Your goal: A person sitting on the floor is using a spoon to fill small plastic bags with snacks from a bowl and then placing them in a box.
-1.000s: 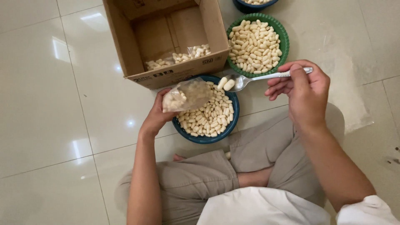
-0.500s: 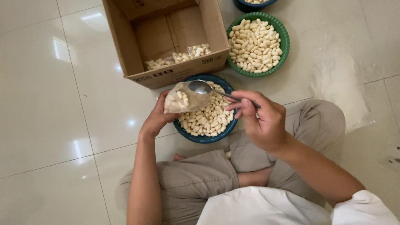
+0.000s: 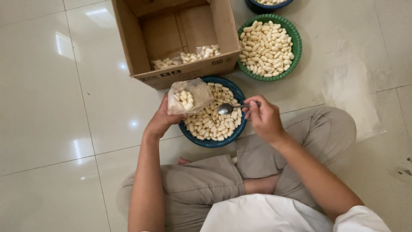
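Observation:
I sit cross-legged on a tiled floor. My left hand point(image 3: 162, 118) holds a small clear plastic bag point(image 3: 189, 96) partly filled with pale oblong snack pieces, above the left rim of a blue bowl point(image 3: 213, 142) full of the same pieces. My right hand point(image 3: 262, 117) grips a metal spoon point(image 3: 227, 108) by its handle, the spoon's head resting over the pieces in the blue bowl, just right of the bag.
An open cardboard box point(image 3: 141, 58) stands behind the blue bowl with filled clear bags point(image 3: 189, 57) inside. A green bowl point(image 3: 293, 45) of the same pieces sits at the back right, and another blue bowl point(image 3: 268, 5) at the top edge.
The spoon carried pieces from beside the green bowl to the bag's mouth, emptied there, and has now dropped to the blue bowl. My right hand moved left and closer to me.

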